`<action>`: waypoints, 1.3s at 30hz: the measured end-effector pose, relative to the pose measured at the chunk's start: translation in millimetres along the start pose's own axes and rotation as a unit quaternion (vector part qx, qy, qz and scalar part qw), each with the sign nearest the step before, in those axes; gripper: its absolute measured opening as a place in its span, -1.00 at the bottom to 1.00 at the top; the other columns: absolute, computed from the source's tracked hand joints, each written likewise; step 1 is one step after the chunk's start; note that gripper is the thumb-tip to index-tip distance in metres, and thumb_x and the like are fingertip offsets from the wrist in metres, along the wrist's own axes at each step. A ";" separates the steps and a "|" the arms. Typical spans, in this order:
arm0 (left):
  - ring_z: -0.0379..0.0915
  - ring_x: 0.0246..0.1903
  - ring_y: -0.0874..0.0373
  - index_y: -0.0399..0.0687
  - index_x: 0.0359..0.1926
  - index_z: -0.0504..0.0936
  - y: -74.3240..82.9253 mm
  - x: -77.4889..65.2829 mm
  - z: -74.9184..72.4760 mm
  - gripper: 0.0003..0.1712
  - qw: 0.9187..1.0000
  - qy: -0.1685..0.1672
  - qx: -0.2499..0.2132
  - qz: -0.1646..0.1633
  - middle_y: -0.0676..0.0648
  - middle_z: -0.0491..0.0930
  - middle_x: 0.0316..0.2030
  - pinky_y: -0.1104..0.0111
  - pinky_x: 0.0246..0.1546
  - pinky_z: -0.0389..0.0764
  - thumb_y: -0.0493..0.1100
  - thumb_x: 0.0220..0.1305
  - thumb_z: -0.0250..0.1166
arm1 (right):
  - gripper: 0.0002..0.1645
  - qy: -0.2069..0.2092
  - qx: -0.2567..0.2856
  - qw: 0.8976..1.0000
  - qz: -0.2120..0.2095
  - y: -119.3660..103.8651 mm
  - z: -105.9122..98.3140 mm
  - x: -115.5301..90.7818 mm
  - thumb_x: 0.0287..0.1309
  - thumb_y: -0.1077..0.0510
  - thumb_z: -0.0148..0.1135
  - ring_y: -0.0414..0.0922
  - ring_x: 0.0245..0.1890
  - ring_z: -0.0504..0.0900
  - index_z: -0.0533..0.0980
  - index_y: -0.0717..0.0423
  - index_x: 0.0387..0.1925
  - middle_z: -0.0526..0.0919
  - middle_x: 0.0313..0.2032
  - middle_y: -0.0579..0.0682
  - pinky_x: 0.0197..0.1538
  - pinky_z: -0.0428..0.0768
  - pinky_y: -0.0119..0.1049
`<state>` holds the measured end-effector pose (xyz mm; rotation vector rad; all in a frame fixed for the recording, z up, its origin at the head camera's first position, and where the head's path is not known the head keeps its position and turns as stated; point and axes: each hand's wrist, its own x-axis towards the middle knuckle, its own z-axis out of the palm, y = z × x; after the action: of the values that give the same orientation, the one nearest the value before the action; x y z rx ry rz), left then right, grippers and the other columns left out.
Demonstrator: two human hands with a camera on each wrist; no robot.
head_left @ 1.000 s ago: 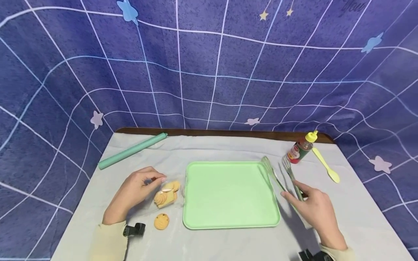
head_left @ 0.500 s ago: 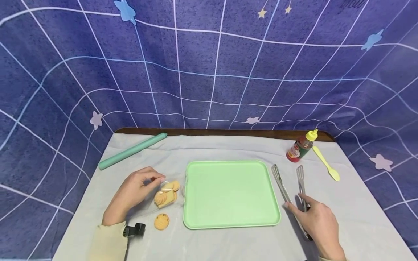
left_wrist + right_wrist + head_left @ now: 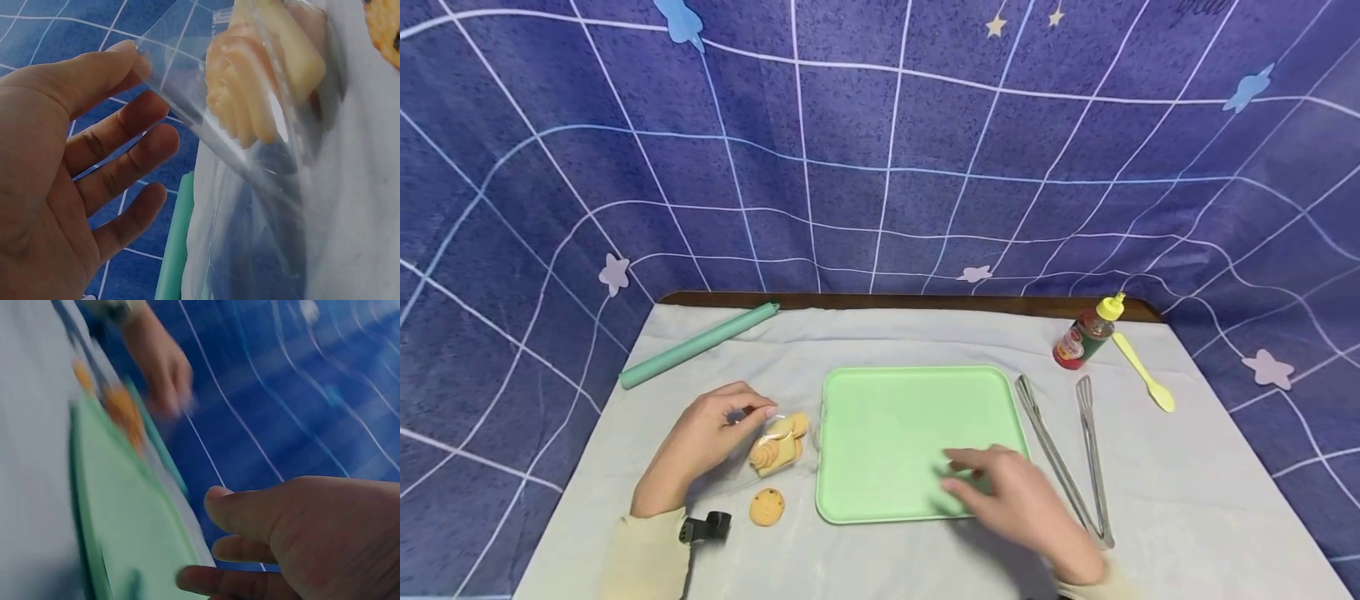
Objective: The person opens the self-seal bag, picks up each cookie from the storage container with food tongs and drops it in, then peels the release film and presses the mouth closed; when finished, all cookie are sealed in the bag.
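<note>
My left hand (image 3: 703, 437) pinches a corner of a clear plastic bag (image 3: 181, 69) between thumb and forefinger; its other fingers are spread loosely below. Inside the bag lie several cookies (image 3: 778, 450), one a piped swirl. A loose round cookie (image 3: 767, 507) with dark bits rests in front of the bag. Over the right part of the green tray (image 3: 895, 450) hovers my right hand (image 3: 1018, 504), fingers apart and holding nothing. Metal tongs (image 3: 1094, 458) lie spread on the cloth to the right of the tray.
A sauce bottle (image 3: 1083, 336) with a yellow cap stands at the back right, beside a yellow spoon (image 3: 1145, 372). At the back left lies a green tube-like roll (image 3: 700, 346). A blue curtain (image 3: 880, 150) hangs behind the table.
My right hand has put the tongs down on the cloth, let go and moved left over the tray. The left hand stays at the bag.
</note>
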<state>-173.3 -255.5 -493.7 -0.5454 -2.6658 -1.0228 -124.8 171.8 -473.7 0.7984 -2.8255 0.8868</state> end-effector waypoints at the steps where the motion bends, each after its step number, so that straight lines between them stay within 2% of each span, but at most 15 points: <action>1: 0.56 -0.23 0.33 0.12 -0.21 0.81 0.1 -0.1 -0.5 -0.92 1.000 -0.002 -0.002 0.001 0.33 0.62 -0.26 0.15 -0.22 0.61 -0.07 0.36 0.41 | -0.54 -0.021 0.011 1.000 -0.019 -12.2 8.8 9.7 0.26 -0.18 0.40 -0.29 -0.30 0.63 0.70 -0.05 0.07 0.73 -0.23 -0.31 -0.22 0.59 -0.28; 3: 0.56 -0.23 0.33 0.10 -0.21 0.81 0.4 -0.4 -1.4 -0.90 1.000 -0.005 -0.006 0.000 0.32 0.62 -0.26 0.14 -0.22 0.62 -0.06 0.37 0.40 | -0.56 -0.055 0.025 0.996 -0.057 -35.3 26.2 30.1 0.28 -0.19 0.38 -0.31 -0.28 0.61 0.70 -0.07 0.06 0.70 -0.25 -0.35 -0.19 0.59 -0.32; 6: 0.56 -0.23 0.34 0.12 -0.20 0.81 1.4 -1.0 -3.3 -0.88 1.000 -0.007 -0.004 -0.005 0.34 0.61 -0.26 0.18 -0.22 0.60 -0.03 0.38 0.39 | -0.59 -0.074 0.023 0.993 -0.091 -64.5 50.8 60.9 0.27 -0.20 0.37 -0.28 -0.19 0.55 0.72 -0.11 0.03 0.65 -0.22 -0.31 -0.19 0.57 -0.34; 10: 0.55 -0.24 0.34 0.17 -0.22 0.81 1.9 -2.2 -4.5 -0.92 1.000 -0.002 -0.002 -0.009 0.36 0.61 -0.27 0.21 -0.21 0.60 -0.03 0.37 0.40 | -0.60 -0.060 0.001 0.993 -0.101 -89.3 80.0 94.9 0.28 -0.24 0.35 -0.23 -0.17 0.44 0.75 -0.12 -0.03 0.58 -0.13 -0.21 -0.24 0.50 -0.40; 13: 0.56 -0.22 0.33 0.16 -0.22 0.81 1.7 -1.3 -2.3 -0.93 1.000 -0.005 -0.013 -0.001 0.34 0.61 -0.27 0.17 -0.19 0.62 -0.05 0.37 0.40 | -0.62 -0.044 -0.012 0.994 -0.100 -97.2 96.6 107.3 0.25 -0.24 0.37 -0.21 -0.23 0.39 0.77 -0.10 -0.13 0.56 -0.16 -0.19 -0.29 0.44 -0.44; 17: 0.57 -0.20 0.31 0.12 -0.19 0.81 1.2 0.5 -0.6 -0.89 0.999 -0.021 -0.039 0.012 0.33 0.62 -0.25 0.12 -0.17 0.63 -0.03 0.39 0.38 | -0.78 -0.019 -0.014 0.994 -0.109 -98.9 110.5 110.5 0.22 -0.14 0.44 -0.23 -0.26 0.38 0.78 -0.13 -0.31 0.56 -0.24 -0.20 -0.27 0.40 -0.46; 21: 0.57 -0.15 0.31 0.20 -0.16 0.79 0.7 -1.2 -6.0 -0.90 0.998 -0.026 -0.052 0.004 0.33 0.63 -0.21 0.16 -0.12 0.61 -0.01 0.40 0.36 | -0.89 0.019 -0.019 0.991 -0.133 -101.5 116.4 110.7 0.20 -0.04 0.47 -0.22 -0.26 0.39 0.75 -0.17 -0.41 0.54 -0.25 -0.22 -0.21 0.40 -0.43; 25: 0.57 -0.09 0.28 0.22 -0.10 0.78 1.0 -1.6 -11.6 -0.85 0.999 -0.021 -0.030 -0.016 0.32 0.63 -0.18 0.18 -0.07 0.60 0.03 0.44 0.31 | -0.92 0.038 -0.028 0.986 -0.157 -107.0 115.5 110.6 0.15 -0.03 0.50 -0.22 -0.27 0.37 0.75 -0.19 -0.42 0.52 -0.26 -0.23 -0.19 0.39 -0.41; 29: 0.58 -0.11 0.21 0.08 -0.08 0.79 2.6 11.7 -9.4 -0.77 0.999 -0.033 -0.010 -0.018 0.26 0.64 -0.19 0.09 -0.07 0.60 0.03 0.46 0.29 | -0.95 0.038 -0.040 0.984 -0.172 -107.5 112.9 110.4 0.11 -0.02 0.52 -0.25 -0.30 0.34 0.76 -0.21 -0.37 0.51 -0.27 -0.26 -0.20 0.37 -0.43; 32: 0.58 -0.17 0.19 0.00 -0.09 0.79 3.2 29.5 -4.5 -0.78 0.998 -0.066 -0.003 -0.013 0.22 0.64 -0.24 0.09 -0.08 0.58 -0.01 0.45 0.30 | -0.94 0.033 -0.048 0.983 -0.173 -106.7 112.1 109.7 0.11 -0.03 0.52 -0.26 -0.31 0.34 0.76 -0.22 -0.36 0.50 -0.27 -0.27 -0.23 0.35 -0.44; 34: 0.57 -0.19 0.20 -0.01 -0.08 0.78 4.5 42.2 -1.2 -0.79 0.995 -0.100 0.007 -0.018 0.20 0.64 -0.24 0.11 -0.08 0.57 -0.04 0.44 0.32 | -0.95 0.027 -0.056 0.983 -0.173 -106.2 111.3 108.4 0.12 -0.05 0.51 -0.27 -0.31 0.35 0.76 -0.24 -0.36 0.50 -0.26 -0.27 -0.24 0.35 -0.45; 39: 0.61 -0.09 0.14 -0.03 0.01 0.76 9.8 65.0 7.2 -0.76 0.980 -0.184 0.043 -0.057 0.11 0.70 -0.13 0.10 0.01 0.57 -0.07 0.42 0.34 | -0.95 0.004 -0.067 0.982 -0.178 -104.9 108.9 105.1 0.12 -0.07 0.51 -0.27 -0.28 0.38 0.77 -0.28 -0.36 0.52 -0.23 -0.28 -0.24 0.35 -0.45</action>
<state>-228.5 -227.2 -470.7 -0.6233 -3.0808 -0.9034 -153.9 -9.5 -487.4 1.2215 -2.5784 0.6375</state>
